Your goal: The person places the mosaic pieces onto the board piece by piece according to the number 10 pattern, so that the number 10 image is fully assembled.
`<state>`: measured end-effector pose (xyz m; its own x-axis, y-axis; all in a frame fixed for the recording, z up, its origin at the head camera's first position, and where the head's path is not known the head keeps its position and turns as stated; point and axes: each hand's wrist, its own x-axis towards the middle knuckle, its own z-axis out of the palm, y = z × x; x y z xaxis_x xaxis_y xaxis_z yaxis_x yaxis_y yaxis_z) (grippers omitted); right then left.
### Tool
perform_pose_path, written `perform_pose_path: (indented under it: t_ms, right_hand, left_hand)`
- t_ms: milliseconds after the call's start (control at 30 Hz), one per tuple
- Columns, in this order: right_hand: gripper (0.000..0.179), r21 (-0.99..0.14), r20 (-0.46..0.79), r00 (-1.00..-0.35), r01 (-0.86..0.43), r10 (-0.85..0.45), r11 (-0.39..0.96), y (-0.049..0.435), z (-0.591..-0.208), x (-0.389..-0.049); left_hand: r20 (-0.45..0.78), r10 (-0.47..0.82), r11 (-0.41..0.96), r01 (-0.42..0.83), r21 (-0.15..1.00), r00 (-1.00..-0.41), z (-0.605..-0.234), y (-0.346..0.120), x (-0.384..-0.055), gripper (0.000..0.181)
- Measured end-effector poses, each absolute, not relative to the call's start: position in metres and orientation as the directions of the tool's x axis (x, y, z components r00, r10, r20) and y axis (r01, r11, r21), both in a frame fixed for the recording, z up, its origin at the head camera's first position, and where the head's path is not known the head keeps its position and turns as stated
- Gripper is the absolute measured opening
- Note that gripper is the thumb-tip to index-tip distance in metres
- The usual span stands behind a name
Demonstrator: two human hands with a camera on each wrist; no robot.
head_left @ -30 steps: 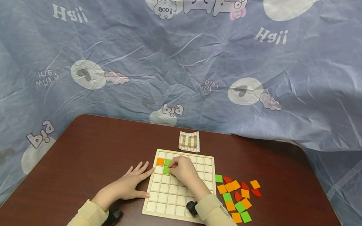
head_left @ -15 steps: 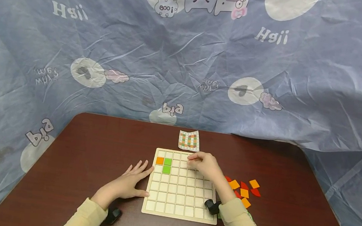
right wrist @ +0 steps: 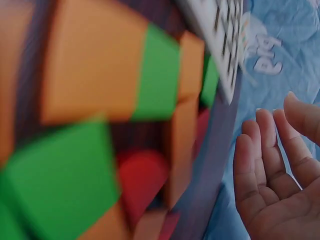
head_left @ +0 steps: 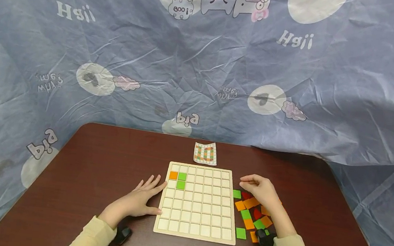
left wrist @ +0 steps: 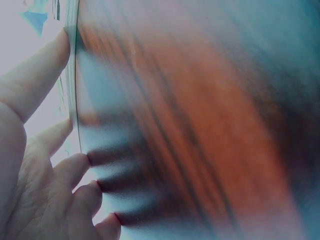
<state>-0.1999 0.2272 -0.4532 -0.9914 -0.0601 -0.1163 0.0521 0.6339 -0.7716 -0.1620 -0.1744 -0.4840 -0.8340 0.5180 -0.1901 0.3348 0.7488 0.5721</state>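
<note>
A pale wooden grid board point(head_left: 198, 204) lies on the table, with an orange square tile point(head_left: 173, 175) and two green square tiles point(head_left: 182, 176) in its upper left cells. My left hand point(head_left: 137, 201) rests at the board's left edge, fingers spread, thumb and a fingertip touching the rim in the left wrist view. My right hand point(head_left: 259, 189) hovers over the loose pile right of the board. In the right wrist view its fingers are loosely bent, with nothing between them and the thumb. Below it lie loose orange tiles point(right wrist: 95, 60), green tiles point(right wrist: 65, 180) and red rounded pieces point(right wrist: 142, 180).
Behind the board lies a small paper card point(head_left: 205, 153) printed with a coloured grid. The dark brown table point(head_left: 124, 151) ends at a blue-grey patterned curtain point(head_left: 203, 67). A green tile point(head_left: 240, 233) lies by the board's lower right corner.
My right hand has left the green tiles on the board and moved right, past the board's edge, to above the loose pieces. The left hand stays at the board's left edge.
</note>
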Motion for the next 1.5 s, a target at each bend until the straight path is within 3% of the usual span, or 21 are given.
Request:
perform_pose_path:
  t_ms: [400, 800, 1500]
  right_hand:
    - [0.032, -0.739, -0.136, -0.99, 0.08, -0.032, 0.669, 0.264, -0.466, -0.188]
    - [0.032, -0.63, -0.185, -0.98, 0.06, -0.074, 0.774, 0.268, -0.469, -0.185]
    - [0.03, -0.57, -0.229, -0.969, 0.057, -0.092, 0.819, 0.268, -0.465, -0.186]
  left_hand:
    - [-0.189, 0.528, 0.743, 0.343, 0.575, -0.828, -0.485, -0.174, -0.161, 0.087]
    - [-0.194, 0.521, 0.747, 0.335, 0.574, -0.831, -0.484, -0.173, -0.161, 0.087]
    - [-0.188, 0.528, 0.743, 0.343, 0.575, -0.828, -0.487, -0.175, -0.163, 0.088]
